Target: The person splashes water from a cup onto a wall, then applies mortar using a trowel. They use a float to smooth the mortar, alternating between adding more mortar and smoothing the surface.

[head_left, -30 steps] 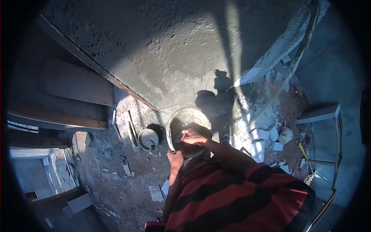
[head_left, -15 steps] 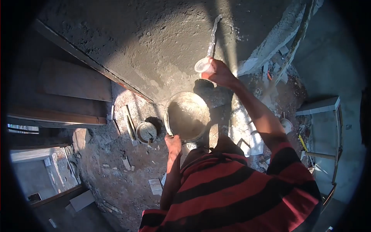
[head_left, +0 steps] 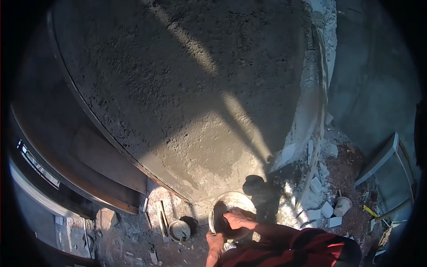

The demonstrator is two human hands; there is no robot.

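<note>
A large round bucket [head_left: 242, 196] stands at the foot of the wall, its inside mostly in shadow. My left hand [head_left: 215, 241] is closed on the bucket's near left rim. My right hand [head_left: 239, 219] reaches into the bucket's mouth, back of the hand up, fingers curled downward. The clear plastic cup it held a moment ago is hidden beneath the hand. In front rises a wall of rough, damp grey plaster [head_left: 191, 111], partly sunlit low down.
Left of the bucket stands a smaller pail [head_left: 179, 230] with grey contents, beside wooden strips [head_left: 162, 218]. At right lie broken white blocks [head_left: 327, 209], a small bucket [head_left: 343, 206] and a yellow tool [head_left: 369, 211]. Rubble covers the ground.
My right hand has come down from the wall, where it was throwing water from the cup, into the bucket. My left hand stays on the rim. The view has tilted up toward the wall.
</note>
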